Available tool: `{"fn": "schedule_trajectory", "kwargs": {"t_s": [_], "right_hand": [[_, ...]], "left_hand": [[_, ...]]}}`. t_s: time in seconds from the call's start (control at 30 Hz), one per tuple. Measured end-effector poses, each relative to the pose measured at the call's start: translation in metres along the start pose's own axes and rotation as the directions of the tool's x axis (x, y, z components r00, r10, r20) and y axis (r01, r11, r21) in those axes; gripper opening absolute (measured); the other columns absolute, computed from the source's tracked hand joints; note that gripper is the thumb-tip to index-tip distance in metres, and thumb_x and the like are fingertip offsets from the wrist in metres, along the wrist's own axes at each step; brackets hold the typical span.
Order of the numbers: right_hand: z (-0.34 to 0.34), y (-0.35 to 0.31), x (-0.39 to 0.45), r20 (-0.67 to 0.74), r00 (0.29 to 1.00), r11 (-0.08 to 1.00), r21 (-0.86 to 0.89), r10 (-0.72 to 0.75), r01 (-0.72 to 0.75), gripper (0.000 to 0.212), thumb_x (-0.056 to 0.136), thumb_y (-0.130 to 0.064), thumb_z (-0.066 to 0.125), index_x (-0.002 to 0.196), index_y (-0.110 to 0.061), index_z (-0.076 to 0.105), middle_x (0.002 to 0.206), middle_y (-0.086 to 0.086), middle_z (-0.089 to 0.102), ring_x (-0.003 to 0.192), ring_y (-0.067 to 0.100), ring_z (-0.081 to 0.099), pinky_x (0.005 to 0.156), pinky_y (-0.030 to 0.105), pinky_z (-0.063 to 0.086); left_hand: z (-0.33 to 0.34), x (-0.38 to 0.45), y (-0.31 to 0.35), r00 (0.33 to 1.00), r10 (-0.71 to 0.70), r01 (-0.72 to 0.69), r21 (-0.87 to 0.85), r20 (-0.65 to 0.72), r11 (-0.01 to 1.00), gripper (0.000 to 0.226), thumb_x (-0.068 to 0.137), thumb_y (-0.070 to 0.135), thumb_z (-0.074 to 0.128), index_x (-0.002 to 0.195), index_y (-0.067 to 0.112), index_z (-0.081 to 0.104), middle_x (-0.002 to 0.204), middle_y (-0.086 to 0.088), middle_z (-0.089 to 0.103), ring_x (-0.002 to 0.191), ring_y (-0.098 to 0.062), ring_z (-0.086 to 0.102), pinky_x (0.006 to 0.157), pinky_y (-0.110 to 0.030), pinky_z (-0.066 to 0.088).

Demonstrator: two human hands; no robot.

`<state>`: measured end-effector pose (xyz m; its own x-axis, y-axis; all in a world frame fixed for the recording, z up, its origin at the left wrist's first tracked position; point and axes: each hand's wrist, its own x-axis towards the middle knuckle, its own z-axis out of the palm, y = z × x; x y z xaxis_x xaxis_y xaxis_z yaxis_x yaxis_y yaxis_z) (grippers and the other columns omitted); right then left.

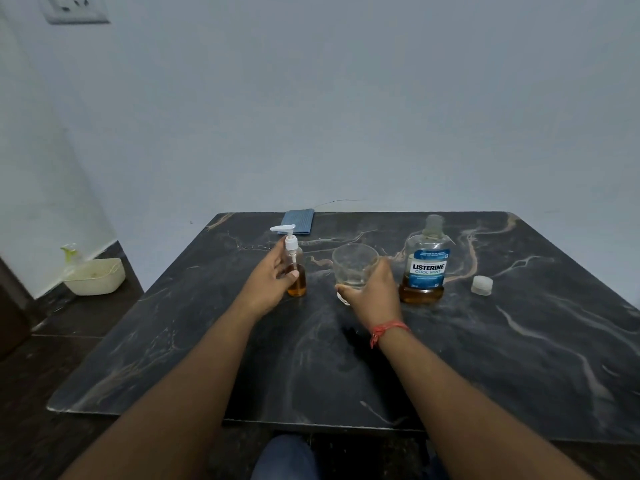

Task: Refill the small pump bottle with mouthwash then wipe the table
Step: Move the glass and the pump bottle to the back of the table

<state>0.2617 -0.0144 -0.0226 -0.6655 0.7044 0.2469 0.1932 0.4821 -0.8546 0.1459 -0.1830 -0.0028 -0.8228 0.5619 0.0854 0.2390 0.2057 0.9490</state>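
The small clear pump bottle (298, 271) stands on the dark marble table (485, 358), about a third full of amber liquid, its white pump head on top. My left hand (268, 282) wraps around it from the left. My right hand (372, 292) grips a clear drinking glass (353, 263) that looks nearly empty and rests on the table. To the right stands the large Listerine mouthwash bottle (426, 265), uncapped, with amber liquid low in it. Its whitish cap (482, 285) lies further right. A folded blue cloth (298, 221) lies at the table's far edge.
A grey wall rises directly behind the table. On the dark floor at the left sits a cream tub (95, 277) with a spray bottle (71, 254) behind it. My knee (284, 459) shows under the near table edge.
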Motion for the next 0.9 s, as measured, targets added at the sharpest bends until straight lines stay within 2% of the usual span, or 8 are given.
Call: {"fn": "schedule_trajectory", "kwargs": {"t_s": [0.1, 0.17, 0.23, 0.33, 0.47, 0.63, 0.77, 0.9], "right_hand": [[0.0, 0.001, 0.0, 0.002, 1.0, 1.0, -0.021, -0.021, 0.021, 0.073, 0.069, -0.028, 0.088, 0.123, -0.014, 0.041, 0.13, 0.007, 0.053, 0.117, 0.022, 0.055, 0.092, 0.026, 0.047], [-0.001, 0.002, 0.0, 0.003, 0.999, 0.999, -0.034, -0.035, 0.035, 0.072, 0.069, -0.028, 0.087, 0.122, -0.013, 0.041, 0.13, 0.008, 0.052, 0.116, 0.022, 0.055, 0.089, 0.024, 0.045], [-0.001, 0.003, 0.001, -0.004, 0.999, 0.998, -0.03, -0.048, 0.048, 0.072, 0.069, -0.027, 0.088, 0.122, -0.012, 0.042, 0.129, 0.008, 0.052, 0.115, 0.021, 0.055, 0.088, 0.022, 0.043], [-0.002, 0.004, 0.003, 0.006, 0.999, 0.998, -0.028, -0.051, 0.052, 0.075, 0.068, -0.027, 0.089, 0.124, -0.011, 0.042, 0.13, 0.008, 0.052, 0.117, 0.023, 0.055, 0.092, 0.026, 0.046], [-0.004, 0.005, 0.004, 0.022, 0.999, 0.998, -0.031, -0.046, 0.047, 0.075, 0.068, -0.028, 0.088, 0.125, -0.012, 0.041, 0.132, 0.008, 0.051, 0.119, 0.024, 0.054, 0.095, 0.029, 0.047], [-0.003, 0.006, 0.003, 0.026, 0.998, 0.998, -0.039, -0.049, 0.05, 0.074, 0.068, -0.03, 0.088, 0.123, -0.014, 0.041, 0.132, 0.008, 0.05, 0.118, 0.024, 0.054, 0.096, 0.033, 0.049], [-0.002, 0.007, 0.004, 0.024, 0.998, 0.998, -0.039, -0.05, 0.051, 0.075, 0.067, -0.03, 0.089, 0.123, -0.014, 0.041, 0.131, 0.008, 0.051, 0.118, 0.024, 0.055, 0.096, 0.034, 0.05], [-0.003, 0.008, 0.006, 0.034, 0.998, 0.997, -0.04, -0.058, 0.06, 0.074, 0.066, -0.031, 0.089, 0.121, -0.016, 0.041, 0.129, 0.007, 0.051, 0.116, 0.023, 0.056, 0.095, 0.033, 0.05]], "left_hand": [[0.007, 0.001, -0.005, 0.994, 0.048, -0.041, 0.073, -0.094, 0.996, 0.081, 0.09, 0.009, 0.073, 0.155, 0.034, 0.032, 0.138, 0.006, 0.06, 0.127, -0.014, 0.058, 0.105, -0.038, 0.05], [0.015, -0.001, -0.006, 0.983, 0.104, -0.081, 0.152, -0.153, 0.985, 0.084, 0.085, 0.022, 0.08, 0.154, 0.033, 0.034, 0.133, 0.007, 0.057, 0.118, -0.012, 0.059, 0.094, -0.027, 0.051], [0.023, -0.003, -0.005, 0.974, 0.125, -0.096, 0.156, -0.191, 0.983, 0.09, 0.085, 0.031, 0.08, 0.157, 0.032, 0.027, 0.139, 0.006, 0.045, 0.121, -0.011, 0.053, 0.098, -0.027, 0.046], [0.026, -0.004, -0.002, 0.974, 0.128, -0.132, -0.011, -0.189, 0.991, 0.091, 0.092, 0.017, 0.072, 0.159, 0.041, 0.014, 0.152, 0.006, 0.034, 0.134, -0.013, 0.043, 0.113, -0.038, 0.038], [0.018, -0.003, 0.005, 0.973, 0.176, -0.182, -0.023, -0.151, 0.983, 0.097, 0.095, -0.002, 0.06, 0.157, 0.05, 0.005, 0.16, 0.001, 0.036, 0.139, -0.01, 0.045, 0.118, -0.039, 0.036], [0.014, -0.006, 0.002, 0.948, 0.273, -0.244, 0.174, -0.166, 0.954, 0.098, 0.09, 0.005, 0.072, 0.159, 0.042, 0.013, 0.136, 0.008, 0.058, 0.107, 0.022, 0.055, 0.099, -0.01, 0.045], [0.017, -0.007, 0.002, 0.9, 0.384, -0.287, 0.382, -0.206, 0.878, 0.098, 0.084, 0.026, 0.081, 0.155, 0.051, 0.018, 0.131, 0.014, 0.046, 0.103, -0.002, 0.058, 0.092, -0.033, 0.058], [0.029, -0.01, 0.002, 0.875, 0.417, -0.258, 0.494, -0.245, 0.83, 0.085, 0.088, 0.035, 0.076, 0.153, 0.04, 0.021, 0.139, -0.004, 0.051, 0.106, -0.017, 0.058, 0.087, -0.04, 0.058]]}}
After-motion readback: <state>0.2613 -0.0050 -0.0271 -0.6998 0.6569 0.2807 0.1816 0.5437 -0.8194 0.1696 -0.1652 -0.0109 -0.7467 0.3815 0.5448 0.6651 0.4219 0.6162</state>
